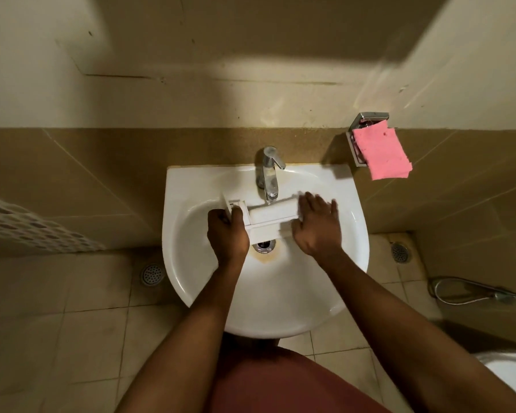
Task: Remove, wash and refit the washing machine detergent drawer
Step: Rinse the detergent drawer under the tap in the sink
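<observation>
At the far left edge a white surface dotted with dark spots (27, 228) runs along the foot of the tan wall; what it is I cannot tell. Right of it a round floor drain (152, 274) sits in the beige tiles, close to the left rim of the white sink (280, 311). Over the basin the left hand (227, 234) grips the left end of the detergent drawer (268, 216), its fingers curled round the part next to the upright front panel. The detergent drawer is white and long, held crosswise above the bowl, directly under the spout of the chrome tap (269, 174) and just above the plughole (264, 246), which has a brownish stain around it. Whether water is running cannot be told. Below the sink a dark red garment (280, 386) fills the bottom centre. The right hand (318, 229) lies on the drawer's right end, back of the hand up, fingers straight and slightly spread, touching it rather than curling round it; the fingertips are blurred. Right of the sink, on the wall, a metal holder (355, 144) carries a pink cloth (382, 155) that hangs over its front. Lower down a second floor drain (400, 252) sits in the corner, and a metal hose (465, 290) loops near the floor at the far right
</observation>
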